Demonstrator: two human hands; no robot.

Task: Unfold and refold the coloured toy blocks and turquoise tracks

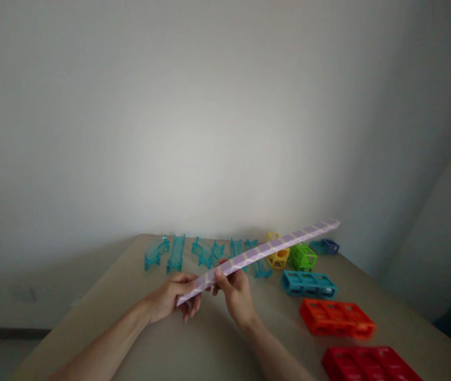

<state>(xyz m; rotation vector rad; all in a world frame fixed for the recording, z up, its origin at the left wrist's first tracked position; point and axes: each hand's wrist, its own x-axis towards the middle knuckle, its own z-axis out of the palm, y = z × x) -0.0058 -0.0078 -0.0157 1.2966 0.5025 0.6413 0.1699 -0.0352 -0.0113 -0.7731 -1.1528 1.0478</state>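
Note:
A long, thin lilac strip [273, 247] with pale cross lines is held up above the table, slanting from low left to high right. Its exact kind does not show. My left hand [173, 297] is closed around the strip's lower left end, thumb on top and fingers underneath. Farther along it, my right hand [236, 297] pinches the strip, with the thumb on the near face. The strip's far right end juts out free over the coloured blocks. Behind the hands lie several clear teal track pieces [176, 254], some partly covered by the strip and my right hand.
Down the table's right side stand open-frame blocks: yellow [278, 259], green [303, 257], teal [308, 284], orange [337, 318] and red [370, 364]. A dark blue piece [330, 246] sits at the back right corner. The table [118, 286] meets a pale wall [225, 116].

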